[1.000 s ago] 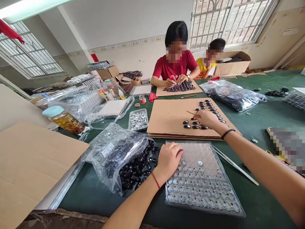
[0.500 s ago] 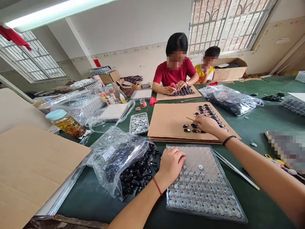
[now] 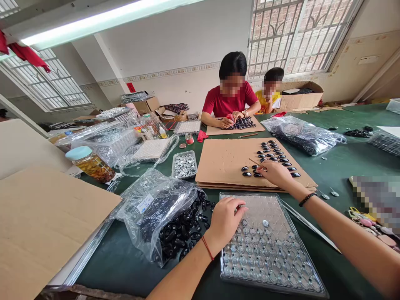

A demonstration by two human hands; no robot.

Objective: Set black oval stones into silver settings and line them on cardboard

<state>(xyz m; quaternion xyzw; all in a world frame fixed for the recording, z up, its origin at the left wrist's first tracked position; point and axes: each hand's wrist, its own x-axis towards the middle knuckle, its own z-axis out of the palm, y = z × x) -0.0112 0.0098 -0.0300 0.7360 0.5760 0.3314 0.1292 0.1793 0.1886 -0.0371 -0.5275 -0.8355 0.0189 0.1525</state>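
Note:
My left hand (image 3: 226,216) rests on the upper left of a clear plastic tray (image 3: 271,281), its fingers curled in; whatever lies between thumb and fingers is too small or hidden to name. Rows of small round silvery discs (image 3: 253,260) fill the tray's lower part, with one disc (image 3: 265,223) lying higher up. My right hand (image 3: 275,173) is closed around a thin wooden stick (image 3: 253,161). It hovers low over stacked cardboard sheets (image 3: 218,162), beside shiny black oval pieces (image 3: 271,146) laid out in rows.
A plastic bag (image 3: 146,208) spills black pieces (image 3: 175,239) left of the tray. Behind stand a tub of silvery discs (image 3: 184,164) and a lidded jar (image 3: 90,164). White rods (image 3: 312,227) lie to the right. Across the table, a co-worker (image 3: 233,100) handles black pieces; another person (image 3: 270,91) sits nearby.
The camera view has shifted slightly, so the table sits lower in view. My right hand has moved slightly with the stick, near the front row of ovals. My left hand stays at the tray.

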